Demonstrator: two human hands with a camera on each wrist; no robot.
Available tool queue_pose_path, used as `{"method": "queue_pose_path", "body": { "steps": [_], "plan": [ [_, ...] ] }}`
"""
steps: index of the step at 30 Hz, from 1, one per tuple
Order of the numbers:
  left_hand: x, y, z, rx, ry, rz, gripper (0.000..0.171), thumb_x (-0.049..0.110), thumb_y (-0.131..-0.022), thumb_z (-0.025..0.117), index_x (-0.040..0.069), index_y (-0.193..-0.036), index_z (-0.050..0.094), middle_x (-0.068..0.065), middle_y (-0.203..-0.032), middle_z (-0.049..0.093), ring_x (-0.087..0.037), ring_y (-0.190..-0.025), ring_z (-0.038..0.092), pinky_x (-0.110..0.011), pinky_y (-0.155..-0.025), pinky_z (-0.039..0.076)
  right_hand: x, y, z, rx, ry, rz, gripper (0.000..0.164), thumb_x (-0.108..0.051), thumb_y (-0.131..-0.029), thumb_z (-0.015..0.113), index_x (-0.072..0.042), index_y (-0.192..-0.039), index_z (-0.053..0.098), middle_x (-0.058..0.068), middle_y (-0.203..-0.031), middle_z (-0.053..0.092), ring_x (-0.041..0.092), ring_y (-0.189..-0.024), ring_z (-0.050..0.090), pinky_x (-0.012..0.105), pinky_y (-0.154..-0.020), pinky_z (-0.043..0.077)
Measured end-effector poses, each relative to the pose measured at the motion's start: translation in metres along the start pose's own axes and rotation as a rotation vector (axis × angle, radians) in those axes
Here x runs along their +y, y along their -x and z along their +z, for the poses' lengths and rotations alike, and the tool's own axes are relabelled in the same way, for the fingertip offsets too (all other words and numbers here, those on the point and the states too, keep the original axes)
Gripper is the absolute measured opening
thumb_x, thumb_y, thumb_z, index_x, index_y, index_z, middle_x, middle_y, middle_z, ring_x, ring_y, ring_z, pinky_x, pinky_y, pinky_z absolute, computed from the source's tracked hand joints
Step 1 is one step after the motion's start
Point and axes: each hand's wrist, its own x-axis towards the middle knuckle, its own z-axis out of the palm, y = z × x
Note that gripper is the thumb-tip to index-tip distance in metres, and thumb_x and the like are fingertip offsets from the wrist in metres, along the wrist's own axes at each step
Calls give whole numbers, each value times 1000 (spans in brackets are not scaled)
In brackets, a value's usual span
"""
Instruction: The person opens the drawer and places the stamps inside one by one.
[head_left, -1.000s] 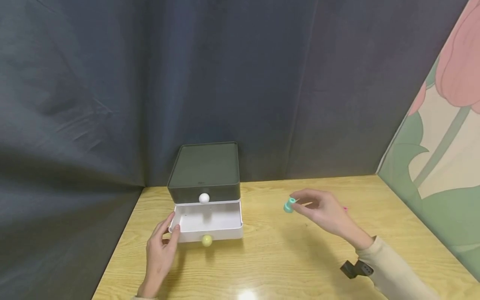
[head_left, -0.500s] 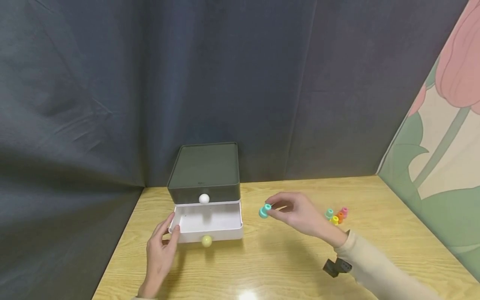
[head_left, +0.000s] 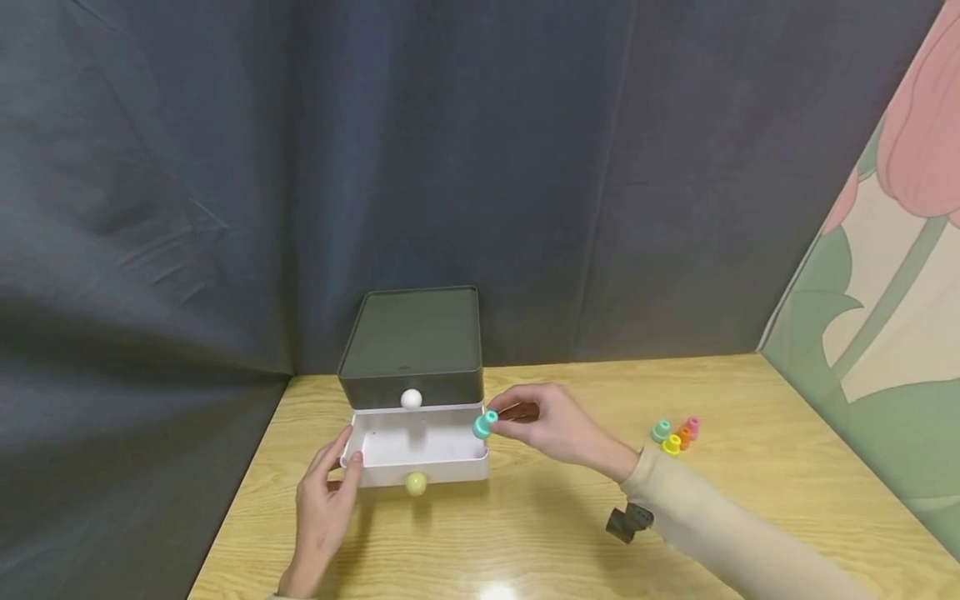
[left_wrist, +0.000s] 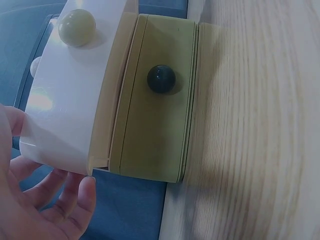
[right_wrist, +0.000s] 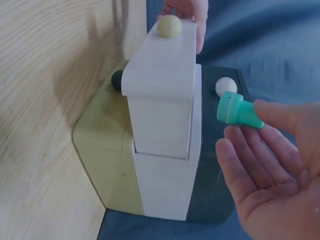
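My right hand pinches a teal toy stamp between thumb and fingertips, over the right side of the pulled-out white drawer. In the right wrist view, the stamp has a wide capped end and a narrower handle, and the thumb lies on the handle. My left hand grips the drawer's left front corner, thumb at the front and fingers along the side. The left wrist view shows these fingers curled at the drawer's end. A pale yellow knob sits on the drawer front.
Above the drawer is a dark green top unit with a white knob. A lower olive drawer with a dark knob is closed. Several more stamps, teal, yellow, orange and pink, stand on the wooden table at right. Dark curtains hang behind.
My right hand has carried the teal stamp leftward from over the table to the drawer's right side, uncovering the other stamps. The left hand keeps its place on the drawer.
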Motion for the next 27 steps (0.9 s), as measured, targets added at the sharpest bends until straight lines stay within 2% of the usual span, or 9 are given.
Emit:
{"method": "queue_pose_path", "body": {
  "steps": [6,9,17,27],
  "plan": [
    [1,1,1,-6,-8,-15,42,11,-103,67,11,-145,67,-16,-140,70,4,-100,53,-14,-73,55,-2,-7,11,-30,-65,2,20,-10,-94,81,-1,-112,79,15,-110,80,24,-99,80,22,-84,62],
    [1,1,1,-6,-7,-12,42,11,-103,67,11,-145,67,-16,-140,69,5,-100,53,-14,-73,55,-3,-10,18,-38,-75,3,19,-9,-94,81,-1,-111,80,15,-110,80,22,-98,80,21,-84,62],
    [2,1,1,-7,1,-22,41,12,-104,66,11,-146,66,-15,-139,69,4,-99,51,-9,-73,52,-4,-21,37,-33,-16,-26,14,-13,-94,82,-6,-107,81,6,-97,81,9,-86,74,21,-79,60],
    [2,2,1,-2,4,-14,42,11,-104,66,10,-146,66,-16,-138,70,5,-99,51,-9,-72,52,-11,-36,63,-56,-14,9,14,-13,-94,82,-5,-105,81,7,-96,81,17,-87,76,21,-78,60]
  ]
}}
